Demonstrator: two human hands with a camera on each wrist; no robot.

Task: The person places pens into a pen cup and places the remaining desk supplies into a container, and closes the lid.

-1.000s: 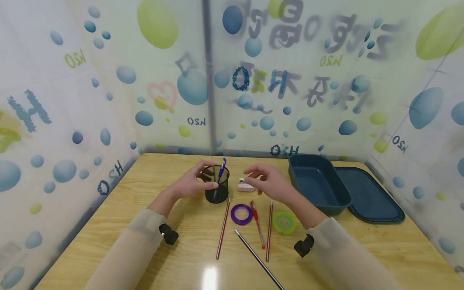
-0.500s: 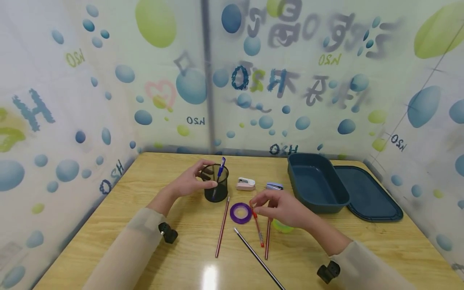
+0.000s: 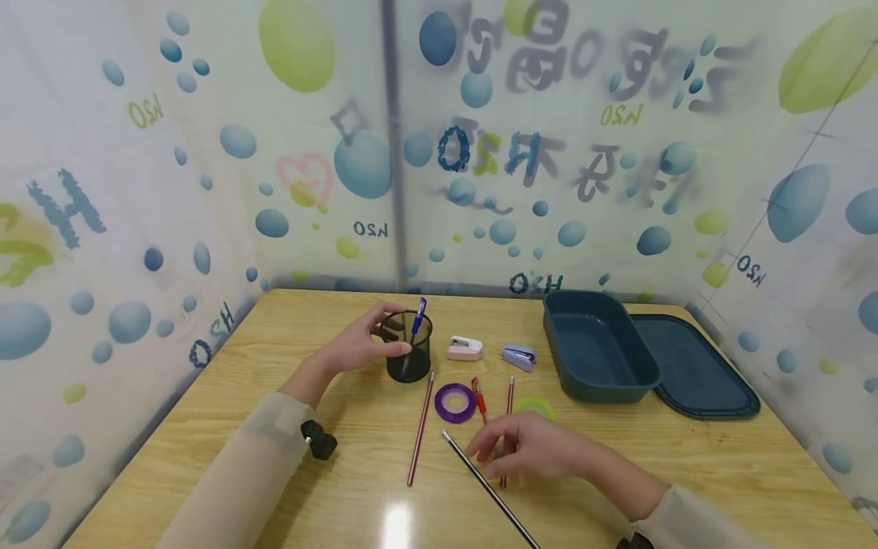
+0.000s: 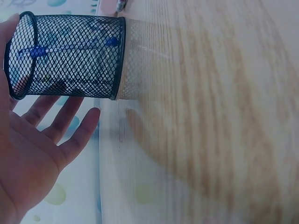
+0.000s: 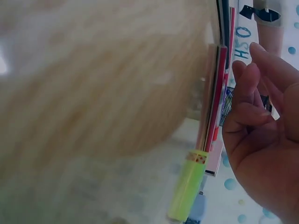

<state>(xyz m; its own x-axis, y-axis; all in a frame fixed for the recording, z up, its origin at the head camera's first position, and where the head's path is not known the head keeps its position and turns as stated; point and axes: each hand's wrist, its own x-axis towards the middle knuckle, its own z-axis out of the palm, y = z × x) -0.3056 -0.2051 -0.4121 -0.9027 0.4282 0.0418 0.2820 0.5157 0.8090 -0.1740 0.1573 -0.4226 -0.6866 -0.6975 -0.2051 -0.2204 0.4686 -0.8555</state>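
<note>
My left hand [image 3: 357, 347] holds a black mesh pen cup [image 3: 409, 364], thumb across its front and fingers behind; the cup stands upright. Inside it leans a blue pen [image 3: 417, 320]. My right hand [image 3: 531, 448] hovers low with loosely bent fingers and nothing between them. Just left of its fingertips lies a black pencil [image 3: 490, 492]. Partly beneath that hand are a red pen [image 3: 479, 398] and a dark red pencil [image 3: 511, 396]. Another red pencil [image 3: 421, 431] lies farther left. In the right wrist view, a yellow-green tape roll [image 5: 187, 191] appears edge-on below the hand.
Behind the pens sit a pink stapler [image 3: 465, 349] and a lavender stapler [image 3: 519, 357]. A purple tape roll [image 3: 440, 404] lies mid-table. At right stand a dark blue bin [image 3: 610, 393] and its flat lid [image 3: 700, 366]. Printed curtains enclose the wooden table [image 3: 288, 488].
My right hand has moved from beside the pink stapler toward me, down over the pencils, uncovering the lavender stapler. My left hand stays at the pen cup.
</note>
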